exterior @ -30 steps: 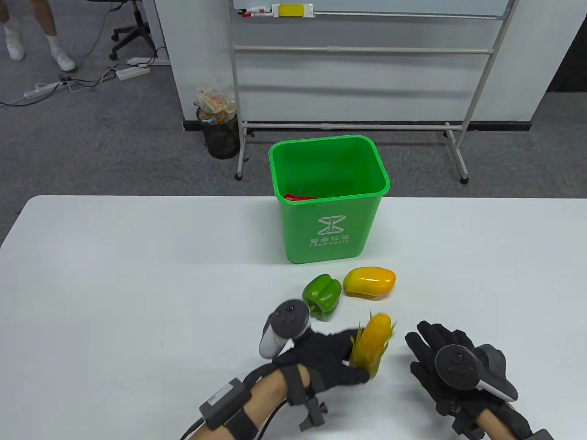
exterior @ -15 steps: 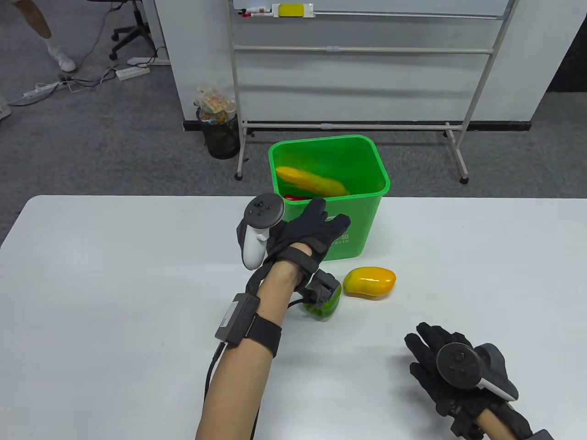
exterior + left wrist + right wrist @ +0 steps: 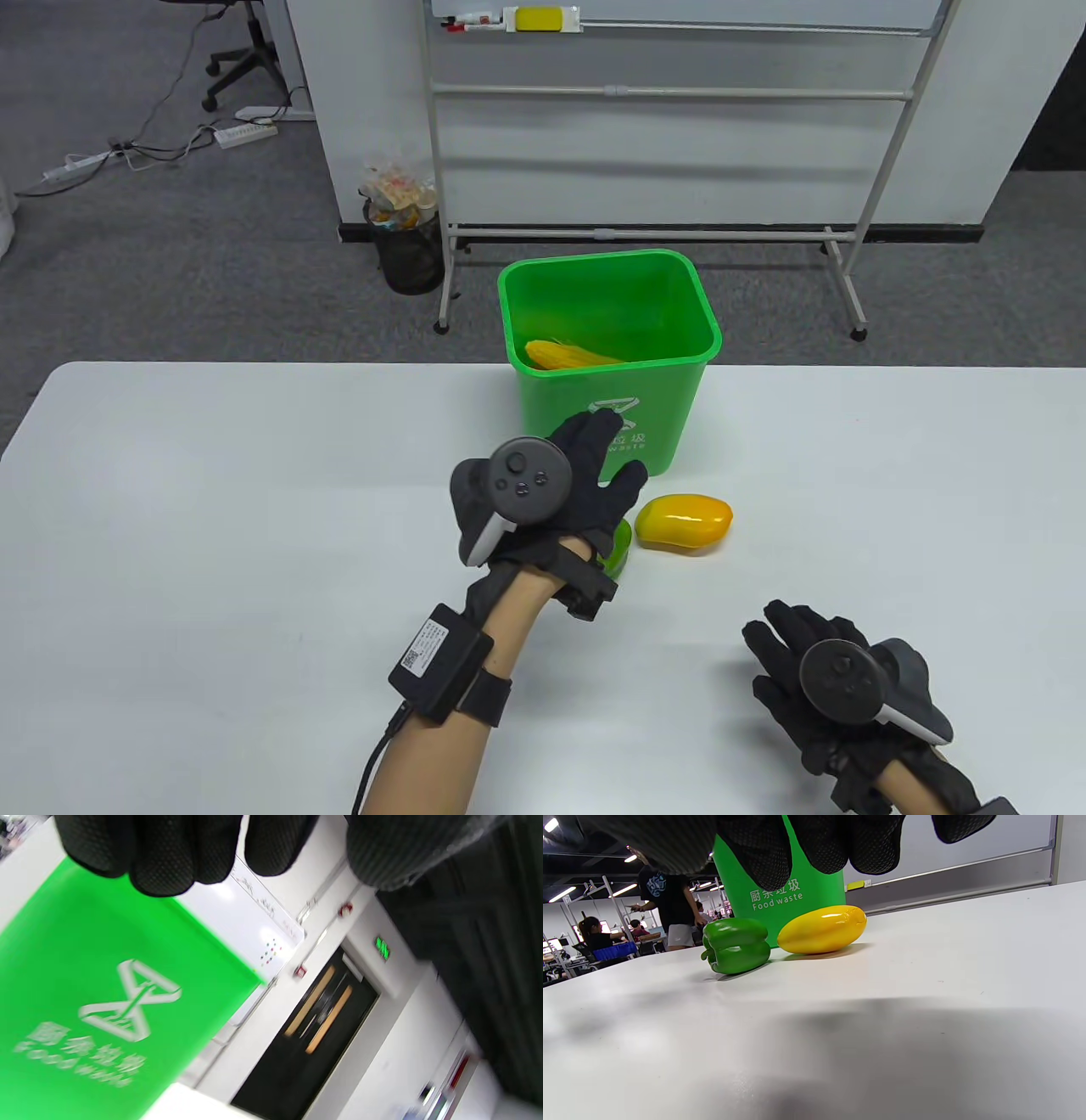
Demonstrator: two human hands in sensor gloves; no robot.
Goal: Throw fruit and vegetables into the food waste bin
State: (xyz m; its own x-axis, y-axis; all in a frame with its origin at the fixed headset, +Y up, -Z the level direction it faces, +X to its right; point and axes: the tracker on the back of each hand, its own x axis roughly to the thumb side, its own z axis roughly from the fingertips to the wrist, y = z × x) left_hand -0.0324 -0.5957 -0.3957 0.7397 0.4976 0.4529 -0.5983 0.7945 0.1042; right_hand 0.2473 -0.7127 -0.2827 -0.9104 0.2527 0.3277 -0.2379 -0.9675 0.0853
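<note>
The green food waste bin (image 3: 679,346) stands at the table's far edge, with a yellow corn cob (image 3: 564,356) lying inside; its front also shows in the left wrist view (image 3: 85,984) and the right wrist view (image 3: 797,882). My left hand (image 3: 604,463) is open and empty, fingers spread in front of the bin, above the green pepper (image 3: 621,545), which it mostly hides. The pepper (image 3: 736,944) and the yellow pepper (image 3: 822,929) lie side by side before the bin. The yellow pepper (image 3: 684,522) is right of my left hand. My right hand (image 3: 785,649) is open, flat on the table near the front right.
A whiteboard stand (image 3: 662,229) and a black wire trash basket (image 3: 407,246) are on the floor behind the table. The white table (image 3: 212,509) spreads wide to the left.
My left hand lifted the corn to the bin and let it go; the corn now lies inside. The hand has since drawn back and down over the green pepper. The right hand barely moved.
</note>
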